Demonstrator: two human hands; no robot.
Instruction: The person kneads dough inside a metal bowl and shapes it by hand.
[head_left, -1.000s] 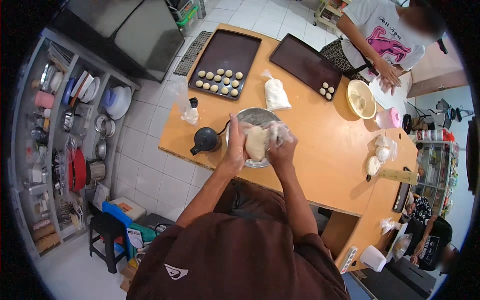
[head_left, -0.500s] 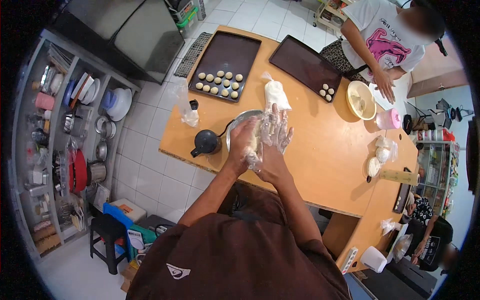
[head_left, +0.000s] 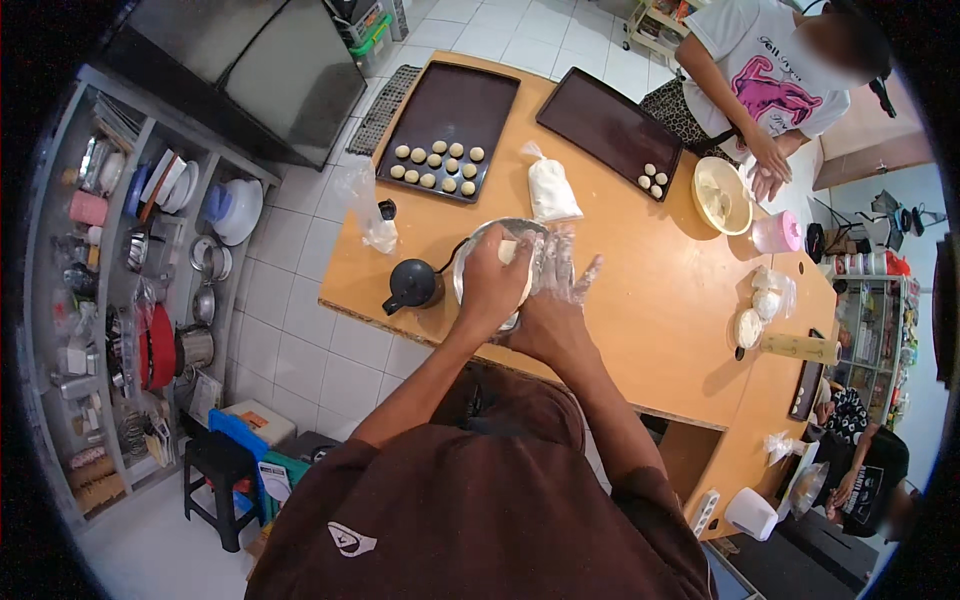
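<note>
My left hand (head_left: 496, 270) is curled round pale dough (head_left: 521, 277) over the steel bowl (head_left: 463, 268) at the table's near edge. My right hand (head_left: 558, 287), smeared with white, has its fingers stretched apart beside the dough, palm toward it; its contact is partly hidden. A black electric appliance with a cord (head_left: 411, 283) stands left of the bowl. Beyond the bowl lies a bag of white powder (head_left: 554, 191). A dark tray with several small dough balls (head_left: 431, 107) is at the back left, and a second such tray (head_left: 600, 122) is right of it.
A co-worker (head_left: 752, 95) stands at the back right by a yellow basin (head_left: 715, 200) and pink-lidded container (head_left: 776, 232). White bags (head_left: 772, 294) and a rolling pin (head_left: 800, 349) lie rightward. Other people (head_left: 865, 475) are lower right. Shelving (head_left: 140, 280) lines the left.
My right hand has turned and opened, its fingers spreading beside the dough. My left hand has closed over the dough and shifted slightly rightward. The co-worker's hands have moved apart and back together.
</note>
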